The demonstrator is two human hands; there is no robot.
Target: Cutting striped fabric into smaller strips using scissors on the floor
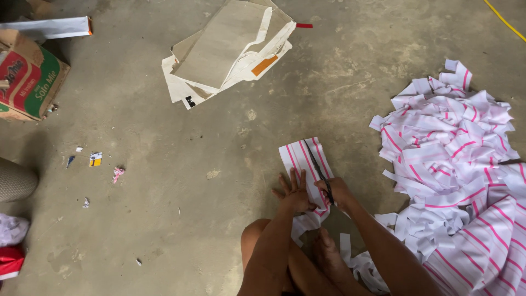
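Left hand [296, 193]: fingers spread, pressed flat on the striped sheet's near edge, gripping nothing.
Right hand [335, 191]: closed around the scissors [320, 174], blades lying along the sheet.
Striped sheet [303, 159]: white with pink lines, flat on the concrete floor [181, 164] before the knees.
Cut strips [460, 159]: heaped near the floor's right edge.
Cardboard sheets [224, 49]: stacked well apart, far side.
Printed carton [27, 77]: far left edge.

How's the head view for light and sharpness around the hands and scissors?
Head view: soft, even daylight, no glare; the left hand and right hand are fairly sharp, the scissors thin and dark against the striped sheet; only faint shadows on the floor; edges look slightly wide-angle stretched.
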